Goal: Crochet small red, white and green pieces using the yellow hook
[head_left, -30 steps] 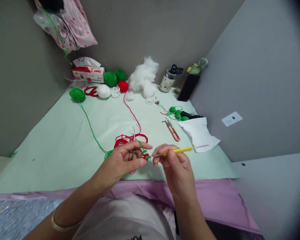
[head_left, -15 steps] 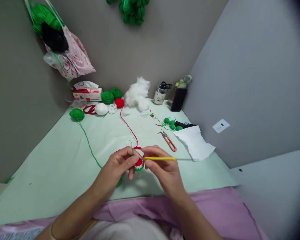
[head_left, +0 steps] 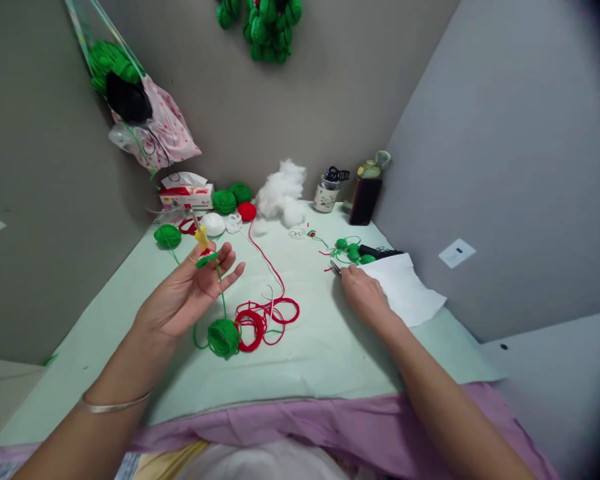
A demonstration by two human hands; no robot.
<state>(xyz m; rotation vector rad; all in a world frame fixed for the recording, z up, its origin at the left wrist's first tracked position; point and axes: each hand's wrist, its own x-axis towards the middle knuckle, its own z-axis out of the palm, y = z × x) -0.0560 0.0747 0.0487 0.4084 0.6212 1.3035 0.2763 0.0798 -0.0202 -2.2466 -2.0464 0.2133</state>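
Observation:
My left hand (head_left: 187, 293) is raised over the left of the table, pinching a small red, white and green crochet piece (head_left: 207, 259) between thumb and forefinger. A yellow-handled crochet hook (head_left: 201, 237) is held with it, pointing up; the other fingers are spread. Green yarn runs from the piece down to a green yarn ball (head_left: 224, 337). At the right, my right hand (head_left: 365, 292) is closed around the thread snips (head_left: 335, 268) on the table. Only their blade tips show; the orange handles are hidden under the hand.
Loops of red yarn (head_left: 250, 331) lie mid-table. White stuffing (head_left: 283, 193), a red yarn ball (head_left: 247, 212), a tissue box (head_left: 187, 197), a cup (head_left: 326, 195) and a phone (head_left: 366, 201) stand at the back. White paper (head_left: 410, 290) lies beside my right hand.
My hands have moved apart. The left has gone left and up with the crochet piece and hook. The right has let go of the hook and reached right, taking hold of the thread snips.

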